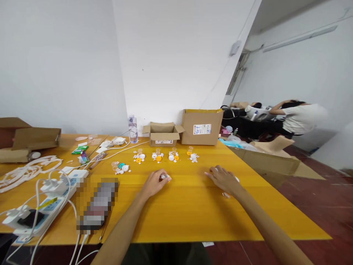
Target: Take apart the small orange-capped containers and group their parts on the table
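My left hand (154, 183) is closed around a small clear and whitish piece (163, 176), partly hidden by the fingers, above the tabletop. To the right, my right hand (224, 180) is low over the table, palm down, its fingers apart and slightly bent. A bit of white shows at its fingertips, too small to name. Beside its wrist lie a small clear cup-like part (226, 194) and a white piece (237, 179), both partly covered. Beyond the hands are several small groups of white, orange and clear plastic parts (158, 158), and one group with a teal disc (121, 165).
An open carton (162, 138) and a closed carton (201, 129) stand against the wall by a water bottle (132, 129). Left are a power strip (55, 202) with cables and a blurred-out device (97, 206). Another person (300, 116) sits at the far right.
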A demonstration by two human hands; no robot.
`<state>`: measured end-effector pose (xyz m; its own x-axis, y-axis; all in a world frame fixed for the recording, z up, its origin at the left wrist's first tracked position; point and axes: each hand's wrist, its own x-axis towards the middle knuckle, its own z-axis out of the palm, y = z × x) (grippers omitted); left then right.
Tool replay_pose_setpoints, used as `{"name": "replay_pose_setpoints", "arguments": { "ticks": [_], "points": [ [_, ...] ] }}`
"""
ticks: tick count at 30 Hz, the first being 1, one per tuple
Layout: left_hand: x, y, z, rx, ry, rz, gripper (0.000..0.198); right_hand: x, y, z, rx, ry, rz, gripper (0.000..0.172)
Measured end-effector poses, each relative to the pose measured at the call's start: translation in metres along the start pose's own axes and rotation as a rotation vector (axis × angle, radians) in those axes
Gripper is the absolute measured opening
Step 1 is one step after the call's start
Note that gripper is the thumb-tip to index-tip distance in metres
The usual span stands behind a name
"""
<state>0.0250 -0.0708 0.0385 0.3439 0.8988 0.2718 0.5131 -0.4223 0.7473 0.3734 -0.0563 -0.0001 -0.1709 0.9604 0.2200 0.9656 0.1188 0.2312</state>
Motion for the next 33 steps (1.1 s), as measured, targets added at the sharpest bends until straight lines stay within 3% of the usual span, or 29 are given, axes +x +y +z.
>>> {"name": "replay_pose_setpoints", "arguments": {
  "ticks": [6,10,14,17,22,25,29,33],
  "points": [
    [0.000,-0.001,0.000,-0.004,-0.012,0.007,0.021,-0.014,0.000,-0.028,-0.097,-0.038,-0.113,0.035],
    [0.001,-0.001,0.001,-0.011,-0.012,-0.005,0.022,-0.018,0.000,-0.037,-0.097,-0.086,-0.108,0.037],
    [0.001,-0.002,0.001,-0.037,-0.005,-0.006,0.023,-0.013,-0.012,-0.047,0.021,0.060,-0.094,0.040],
    [0.001,-0.003,0.003,-0.080,0.001,-0.011,0.024,-0.008,-0.039,-0.058,0.232,0.124,-0.144,0.044],
    [0.003,-0.005,0.003,-0.175,0.028,-0.036,0.029,0.003,-0.114,-0.070,0.829,0.004,-0.309,0.045],
    [0.005,-0.007,0.002,-0.227,0.042,-0.034,0.032,0.015,-0.152,-0.069,1.197,-0.042,-0.295,0.034],
    [0.006,-0.012,0.003,-0.333,0.037,-0.030,0.033,0.032,-0.173,-0.063,1.547,-0.047,-0.221,0.032],
    [0.006,-0.016,0.004,-0.422,0.051,-0.080,0.036,0.035,-0.174,-0.056,1.659,-0.056,-0.190,0.036]
  ]
}}
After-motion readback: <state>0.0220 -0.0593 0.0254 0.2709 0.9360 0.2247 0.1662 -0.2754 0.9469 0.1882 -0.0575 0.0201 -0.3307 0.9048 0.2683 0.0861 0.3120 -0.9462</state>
